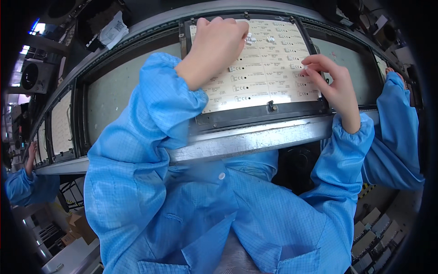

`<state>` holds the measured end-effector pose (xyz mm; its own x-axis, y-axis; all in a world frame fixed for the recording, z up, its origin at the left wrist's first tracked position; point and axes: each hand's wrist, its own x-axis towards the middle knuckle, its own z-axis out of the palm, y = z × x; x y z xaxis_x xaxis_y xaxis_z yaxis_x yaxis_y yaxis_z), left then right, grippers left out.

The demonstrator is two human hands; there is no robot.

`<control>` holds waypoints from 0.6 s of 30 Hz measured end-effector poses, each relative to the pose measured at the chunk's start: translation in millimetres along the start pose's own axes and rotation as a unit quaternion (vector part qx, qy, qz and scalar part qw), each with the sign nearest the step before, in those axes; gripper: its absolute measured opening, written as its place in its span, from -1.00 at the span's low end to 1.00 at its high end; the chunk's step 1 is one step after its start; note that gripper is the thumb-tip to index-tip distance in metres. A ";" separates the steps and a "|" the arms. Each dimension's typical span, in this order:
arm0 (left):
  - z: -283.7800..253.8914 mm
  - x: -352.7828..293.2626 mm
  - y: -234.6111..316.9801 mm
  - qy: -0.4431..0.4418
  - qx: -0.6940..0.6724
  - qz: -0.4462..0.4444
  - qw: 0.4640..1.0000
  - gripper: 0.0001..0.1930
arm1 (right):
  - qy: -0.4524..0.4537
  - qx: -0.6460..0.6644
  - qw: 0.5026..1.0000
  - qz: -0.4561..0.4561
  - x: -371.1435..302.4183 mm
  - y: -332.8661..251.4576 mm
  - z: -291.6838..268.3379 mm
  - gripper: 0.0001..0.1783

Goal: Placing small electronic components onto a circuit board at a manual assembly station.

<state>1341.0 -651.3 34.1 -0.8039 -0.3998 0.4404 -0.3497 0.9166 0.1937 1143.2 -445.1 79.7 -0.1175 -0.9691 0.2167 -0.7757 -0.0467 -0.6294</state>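
Observation:
A cream panel printed in repeating rows lies inside a black frame in front of me. My left hand is over the panel's far left part. Its fingers curl downward, and what they hold, if anything, is hidden behind the hand. Beside these fingers sits a small heap of tiny whitish parts, with a second little cluster to its right. At the panel's right edge my right hand pinches a tiny white part between thumb and index finger.
The frame rests on a conveyor line with a metal front rail. More framed panels stand further left. A crumpled white bag lies beyond the line. Co-workers' blue sleeves show at right and far left.

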 end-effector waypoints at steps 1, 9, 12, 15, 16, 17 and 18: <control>-3.4 -0.7 -2.1 -0.010 -0.020 -0.011 1.000 -0.87 | -0.001 -0.052 0.999 -0.012 -1.9 -1.9 -0.1 -0.83; -25.1 -13.4 -11.7 -0.023 -0.195 -0.009 0.981 -0.80 | -0.021 -0.191 0.978 -0.076 -0.4 7.0 11.9 -0.87; -29.1 -23.6 -16.0 -0.013 -0.221 0.016 0.975 -0.79 | -0.038 -0.193 0.978 -0.073 1.5 11.3 12.2 -0.88; -38.7 -31.4 -15.8 -0.039 -0.235 -0.019 0.971 -0.78 | -0.039 -0.186 0.979 -0.069 1.1 11.6 12.7 -0.89; -38.4 -33.9 -16.4 -0.037 -0.246 -0.035 0.968 -0.77 | -0.041 -0.181 0.981 -0.055 0.4 10.8 12.5 -0.89; -39.2 -35.5 -17.6 -0.036 -0.255 -0.049 0.965 -0.76 | -0.041 -0.182 0.981 -0.057 0.2 11.4 13.0 -0.89; -41.5 -37.6 -17.4 -0.034 -0.255 -0.050 0.965 -0.76 | -0.037 -0.186 0.980 -0.061 -0.5 12.6 13.7 -0.88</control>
<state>1397.4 -652.2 50.6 -0.8146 -0.4689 0.3415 -0.1591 0.7468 0.6458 1142.0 -448.6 61.4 0.0248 -0.9772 0.2111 -0.9551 -0.0855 -0.2837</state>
